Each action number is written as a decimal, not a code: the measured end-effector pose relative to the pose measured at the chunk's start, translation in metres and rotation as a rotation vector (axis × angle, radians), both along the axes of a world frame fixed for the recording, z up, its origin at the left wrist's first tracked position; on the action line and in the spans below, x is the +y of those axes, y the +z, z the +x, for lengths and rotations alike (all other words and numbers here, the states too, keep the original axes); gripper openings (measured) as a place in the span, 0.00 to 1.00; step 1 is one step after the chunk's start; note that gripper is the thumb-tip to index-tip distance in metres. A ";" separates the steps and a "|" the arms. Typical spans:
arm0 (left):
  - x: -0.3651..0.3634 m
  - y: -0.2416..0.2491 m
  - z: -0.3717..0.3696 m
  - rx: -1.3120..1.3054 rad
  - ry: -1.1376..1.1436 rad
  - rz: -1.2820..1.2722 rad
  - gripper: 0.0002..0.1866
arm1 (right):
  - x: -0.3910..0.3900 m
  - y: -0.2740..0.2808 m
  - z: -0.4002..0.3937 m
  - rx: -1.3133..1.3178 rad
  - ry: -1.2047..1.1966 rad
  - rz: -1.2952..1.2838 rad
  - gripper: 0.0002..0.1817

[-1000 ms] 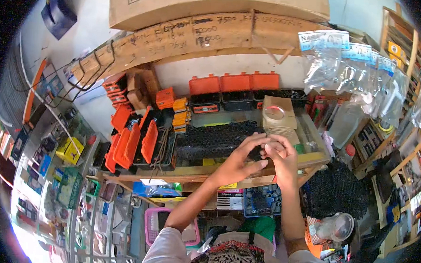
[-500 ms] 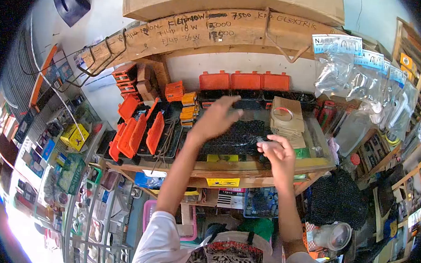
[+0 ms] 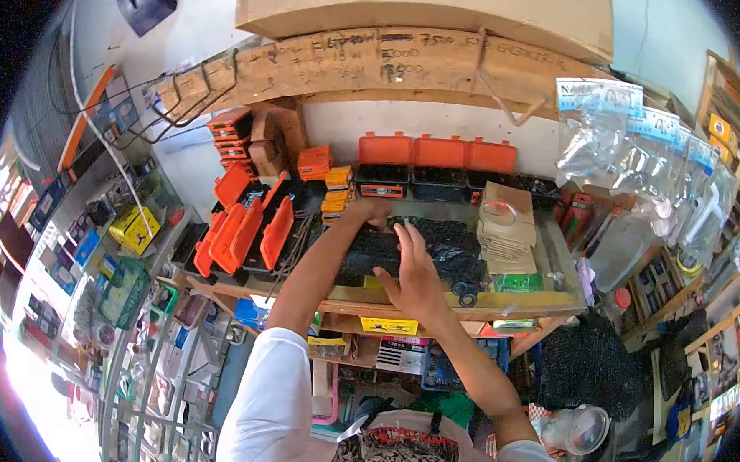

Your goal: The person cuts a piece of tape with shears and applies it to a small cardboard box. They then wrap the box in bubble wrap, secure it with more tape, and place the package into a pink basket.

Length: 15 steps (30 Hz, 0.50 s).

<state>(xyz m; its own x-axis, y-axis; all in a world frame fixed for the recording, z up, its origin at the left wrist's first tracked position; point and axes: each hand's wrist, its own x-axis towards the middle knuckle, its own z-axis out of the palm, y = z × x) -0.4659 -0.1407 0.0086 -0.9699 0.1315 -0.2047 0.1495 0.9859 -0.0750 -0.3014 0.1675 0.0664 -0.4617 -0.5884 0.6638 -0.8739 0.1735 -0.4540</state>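
My left hand (image 3: 374,214) reaches to the back left of the black mesh-like material (image 3: 445,243) on the glass-topped counter. Its fingers are curled in and partly blurred; whether they hold anything is hidden. Just to its right and nearer to me is my right hand (image 3: 414,275), over the same black material, with fingers stretched out and the thumb apart. A tiny pale spot shows at its fingertips, too small to name. Small dark round pieces (image 3: 465,293) lie by the counter's front edge.
Open black cases with orange lids (image 3: 236,236) stand at the left, more orange-lidded cases (image 3: 437,153) along the back. Stacked brown cardboard (image 3: 508,226) and a green packet (image 3: 518,282) lie at the right. Plastic bags (image 3: 592,142) hang at the upper right.
My left hand has drawn back and down, its fingers now curled. My right hand has moved left towards it and opened from a pinch. The dark round pieces are now uncovered.
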 end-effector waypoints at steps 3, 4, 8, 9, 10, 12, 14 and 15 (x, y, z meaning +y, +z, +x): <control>0.040 0.063 0.050 0.002 0.003 0.180 0.27 | 0.000 -0.002 -0.002 0.021 0.002 0.007 0.45; 0.040 0.063 0.049 0.058 -0.073 0.222 0.26 | 0.002 -0.003 -0.003 0.034 0.008 0.000 0.45; 0.057 0.088 0.078 0.050 -0.243 0.400 0.24 | 0.004 -0.011 -0.003 0.073 0.041 -0.061 0.46; 0.057 0.086 0.081 0.089 -0.200 0.463 0.24 | 0.003 -0.011 -0.005 0.089 0.057 -0.086 0.47; 0.057 0.085 0.084 0.127 -0.158 0.524 0.24 | 0.003 -0.010 -0.006 0.064 0.064 -0.073 0.47; 0.055 0.084 0.085 0.110 -0.117 0.586 0.26 | 0.005 -0.007 -0.006 0.015 0.074 -0.046 0.47; 0.051 0.087 0.080 -0.003 -0.119 0.588 0.28 | 0.006 -0.005 -0.011 -0.012 0.122 -0.064 0.47; 0.052 0.089 0.082 -0.044 -0.106 0.557 0.31 | 0.008 -0.004 -0.013 -0.027 0.145 -0.072 0.47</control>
<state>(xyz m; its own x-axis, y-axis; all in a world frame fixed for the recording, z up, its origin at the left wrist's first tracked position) -0.3839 -0.0888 0.0971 -0.9378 0.3269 -0.1166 0.2406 0.8544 0.4605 -0.3141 0.1750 0.0626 -0.3931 -0.6013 0.6956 -0.8750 0.0120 -0.4840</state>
